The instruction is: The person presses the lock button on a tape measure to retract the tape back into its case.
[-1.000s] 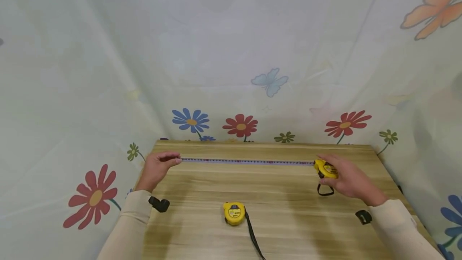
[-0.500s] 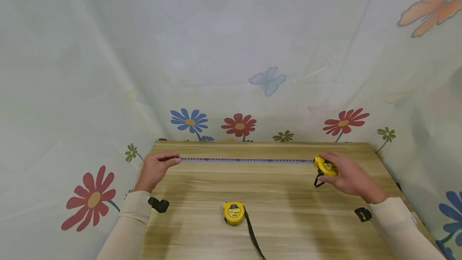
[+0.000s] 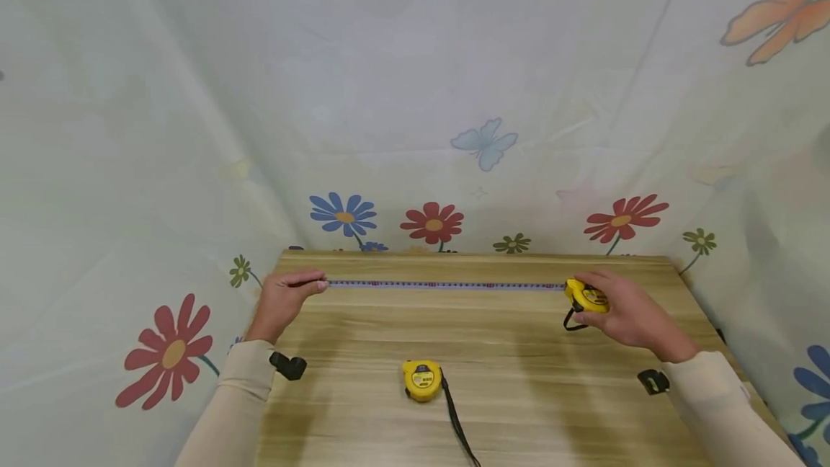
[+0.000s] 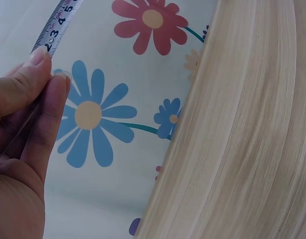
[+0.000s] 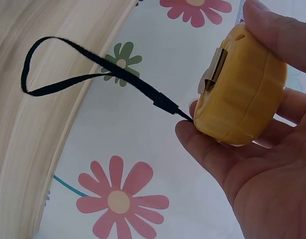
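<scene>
Between thumb and fingers, my left hand (image 3: 283,301) pinches the end of a pulled-out measuring blade (image 3: 447,285). The low numbers on the blade (image 4: 57,31) show just past the thumb in the left wrist view. The blade runs straight across to the yellow case of a tape measure (image 3: 586,297), which my right hand (image 3: 632,312) grips from the right. From that case hangs a black wrist strap (image 5: 53,89), its loop dangling free. A second yellow tape measure (image 3: 423,380) lies on the table between my arms, out of reach of both hands' fingers. My left fingers hide the blade's very tip.
Wood-grain table (image 3: 493,409) lies under both hands. A black strap (image 3: 457,424) trails from the second tape measure toward the near edge. A pale curtain-like backdrop (image 3: 389,92) printed with flowers and butterflies stands behind the table and at its sides.
The right hand and the tape case have risen slightly, and the strap loop has swung left. The blade now looks more level. The left hand and the second tape measure stay put.
</scene>
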A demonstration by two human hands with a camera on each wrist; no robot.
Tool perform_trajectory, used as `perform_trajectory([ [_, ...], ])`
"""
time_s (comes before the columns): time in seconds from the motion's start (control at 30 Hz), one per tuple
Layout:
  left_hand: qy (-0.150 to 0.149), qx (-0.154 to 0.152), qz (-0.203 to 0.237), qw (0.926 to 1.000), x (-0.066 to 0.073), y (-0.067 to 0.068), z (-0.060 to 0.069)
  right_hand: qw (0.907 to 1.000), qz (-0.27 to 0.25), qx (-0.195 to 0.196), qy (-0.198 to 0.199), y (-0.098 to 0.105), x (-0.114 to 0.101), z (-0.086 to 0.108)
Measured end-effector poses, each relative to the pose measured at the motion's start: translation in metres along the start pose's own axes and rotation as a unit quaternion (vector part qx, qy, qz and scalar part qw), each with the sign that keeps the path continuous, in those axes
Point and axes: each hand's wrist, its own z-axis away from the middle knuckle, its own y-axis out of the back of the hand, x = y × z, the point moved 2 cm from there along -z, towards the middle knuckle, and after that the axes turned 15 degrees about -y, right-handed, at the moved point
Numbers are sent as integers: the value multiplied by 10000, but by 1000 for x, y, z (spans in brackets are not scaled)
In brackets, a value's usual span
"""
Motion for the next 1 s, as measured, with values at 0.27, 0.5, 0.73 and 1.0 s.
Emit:
perform_trajectory([
  [0.27, -85, 29, -32, 10000, -2, 0, -1, 10000, -18, 14, 67, 2, 0, 0],
  [0.5, -325, 59, -58, 9994, -1, -3, -1, 10000, -6, 24, 71, 3, 1, 1],
  [0.73, -353, 112, -166, 9992, 1, -4, 0, 9999, -47, 66, 135, 2, 1, 1],
  [1.0, -435, 132, -111, 9989, 4, -7, -1, 10000, -66, -38, 50, 2, 0, 1],
])
